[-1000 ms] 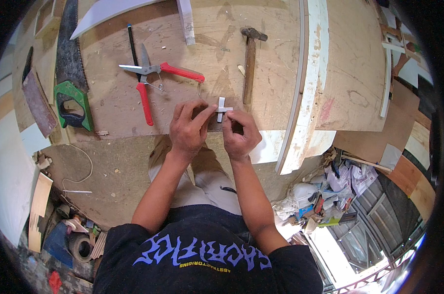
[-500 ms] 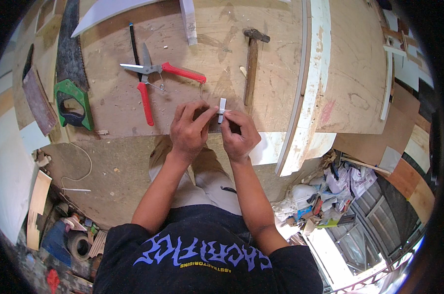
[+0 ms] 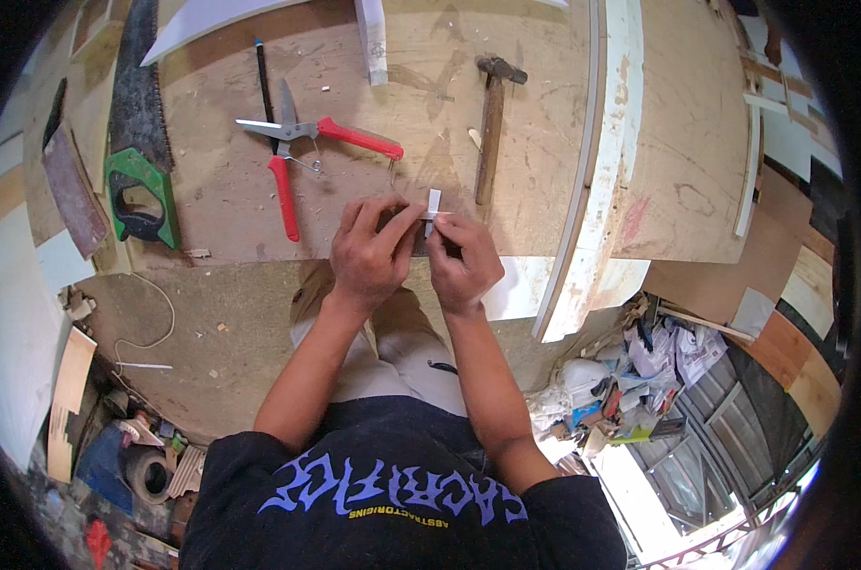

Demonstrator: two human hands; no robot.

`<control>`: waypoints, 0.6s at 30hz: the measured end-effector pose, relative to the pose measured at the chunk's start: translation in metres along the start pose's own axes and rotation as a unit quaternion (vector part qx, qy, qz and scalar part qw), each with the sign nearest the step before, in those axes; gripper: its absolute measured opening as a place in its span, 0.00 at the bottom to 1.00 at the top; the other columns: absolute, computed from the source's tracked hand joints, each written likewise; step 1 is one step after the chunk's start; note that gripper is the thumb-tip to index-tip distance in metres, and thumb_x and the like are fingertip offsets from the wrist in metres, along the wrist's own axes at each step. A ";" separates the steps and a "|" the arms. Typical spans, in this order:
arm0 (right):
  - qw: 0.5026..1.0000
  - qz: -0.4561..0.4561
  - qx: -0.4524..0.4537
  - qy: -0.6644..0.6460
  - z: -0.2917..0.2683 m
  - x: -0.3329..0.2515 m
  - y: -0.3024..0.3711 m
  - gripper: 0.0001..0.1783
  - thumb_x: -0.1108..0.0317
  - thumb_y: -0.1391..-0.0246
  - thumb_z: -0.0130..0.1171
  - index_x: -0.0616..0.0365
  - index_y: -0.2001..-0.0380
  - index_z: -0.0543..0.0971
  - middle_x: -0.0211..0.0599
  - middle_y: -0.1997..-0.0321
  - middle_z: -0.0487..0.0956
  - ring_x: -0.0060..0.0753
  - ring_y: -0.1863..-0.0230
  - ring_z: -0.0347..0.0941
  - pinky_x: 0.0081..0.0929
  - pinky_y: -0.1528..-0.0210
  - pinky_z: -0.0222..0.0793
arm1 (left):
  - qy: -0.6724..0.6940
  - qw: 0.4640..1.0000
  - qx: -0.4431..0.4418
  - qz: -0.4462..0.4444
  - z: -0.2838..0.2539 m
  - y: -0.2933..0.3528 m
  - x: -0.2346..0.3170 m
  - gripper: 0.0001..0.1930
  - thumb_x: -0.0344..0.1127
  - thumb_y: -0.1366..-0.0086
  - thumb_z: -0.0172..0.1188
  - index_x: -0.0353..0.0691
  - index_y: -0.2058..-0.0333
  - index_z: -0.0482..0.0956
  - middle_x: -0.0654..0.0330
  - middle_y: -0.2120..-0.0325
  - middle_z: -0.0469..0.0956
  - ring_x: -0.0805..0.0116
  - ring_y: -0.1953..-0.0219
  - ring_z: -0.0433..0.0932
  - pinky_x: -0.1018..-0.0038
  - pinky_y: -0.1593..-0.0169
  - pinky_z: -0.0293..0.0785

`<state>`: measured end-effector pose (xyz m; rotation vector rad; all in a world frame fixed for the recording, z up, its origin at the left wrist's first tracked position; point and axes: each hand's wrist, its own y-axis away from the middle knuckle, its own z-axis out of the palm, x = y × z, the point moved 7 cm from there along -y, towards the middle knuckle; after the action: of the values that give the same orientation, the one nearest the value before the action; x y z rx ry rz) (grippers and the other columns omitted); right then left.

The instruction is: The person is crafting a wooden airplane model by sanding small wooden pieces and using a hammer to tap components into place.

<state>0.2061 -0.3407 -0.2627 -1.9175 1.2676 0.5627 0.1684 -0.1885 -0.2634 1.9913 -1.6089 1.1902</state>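
Note:
At the workbench's near edge, both my hands meet over a small white strip-like piece (image 3: pixel 434 201). My left hand (image 3: pixel 366 249) pinches its left side between thumb and fingers. From the other side, my right hand (image 3: pixel 467 264) grips it in fingertips. A narrow upper end sticks up beyond the fingers, with a thin cross part at their tips; the rest is partly hidden. Beyond my left hand lie open snips with red handles (image 3: pixel 359 139), crossing a thin black rod (image 3: pixel 262 81). A wooden-handled hammer (image 3: pixel 489 142) lies beyond my right hand.
A green-handled handsaw (image 3: pixel 169 214) lies at the bench's left. Long white-faced boards (image 3: pixel 613 152) cross the bench at right and overhang its near edge. A white curved panel (image 3: pixel 217 24) stands at the far side. Bags and scraps (image 3: pixel 630 389) are piled at lower right.
Both hands keep their grip on the white piece with only a tiny shift. Less of its lower end shows between the fingers. The bench tools appear slightly displaced with the view.

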 end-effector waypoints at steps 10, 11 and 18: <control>0.992 0.081 0.047 -0.088 -0.016 0.003 0.011 0.13 0.82 0.51 0.72 0.55 0.63 0.84 0.38 0.63 0.88 0.30 0.66 0.83 0.24 0.65 0.78 | 0.107 0.994 -0.003 0.011 -0.020 -0.008 0.015 0.17 0.22 0.44 0.70 0.42 0.55 0.88 0.59 0.62 0.83 0.58 0.60 0.80 0.65 0.56 0.78; 0.988 0.092 0.044 -0.112 -0.016 0.001 0.010 0.12 0.81 0.51 0.72 0.56 0.63 0.85 0.38 0.62 0.88 0.29 0.66 0.83 0.23 0.65 0.78 | 0.144 0.989 -0.016 0.010 -0.020 -0.010 0.019 0.16 0.22 0.44 0.70 0.42 0.55 0.88 0.58 0.62 0.84 0.58 0.60 0.81 0.66 0.56 0.79; 0.960 0.206 -0.046 -0.185 -0.031 -0.020 0.002 0.09 0.80 0.48 0.71 0.61 0.62 0.87 0.40 0.61 0.89 0.28 0.62 0.86 0.22 0.59 0.79 | 0.236 0.969 -0.073 -0.025 -0.025 -0.008 0.023 0.16 0.20 0.43 0.71 0.40 0.56 0.87 0.55 0.63 0.86 0.57 0.63 0.85 0.66 0.58 0.82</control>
<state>0.1947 -0.3540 -0.2303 -1.5213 1.4100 1.1542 0.1663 -0.1840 -0.2289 1.5015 -1.3504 1.3543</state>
